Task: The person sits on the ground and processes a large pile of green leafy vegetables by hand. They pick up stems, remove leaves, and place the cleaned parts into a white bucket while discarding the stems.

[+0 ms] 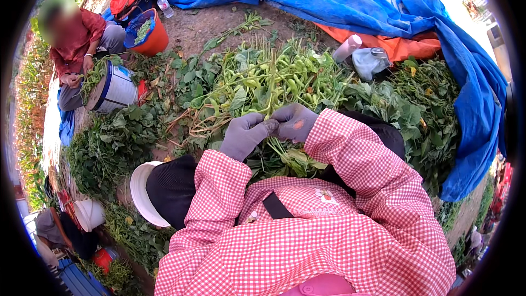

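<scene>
My left hand (pixel 248 132) and my right hand (pixel 294 122), both in grey-purple gloves, meet in front of my lap with their fingertips together. Between them they grip a green bean plant stem (pixel 272 86), which stands up away from me over the heap. What lies right between the fingertips is hidden. Beyond my hands spreads a heap of bean plants with green pods (pixel 294 78). Stripped tan stalks (pixel 197 121) lie left of my hands. Loose leafy stems (pixel 294 158) hang or lie just below my hands, near my lap.
A white bucket (pixel 147 193) is beside my left knee. At upper left a co-worker (pixel 80 49) handles plants over a white tub (pixel 119 88), near an orange bucket (pixel 158 35). A pink bottle (pixel 347 48) and a cloth bag (pixel 370 63) lie before the blue tarp (pixel 472 102). Leaf piles (pixel 119 148) flank me.
</scene>
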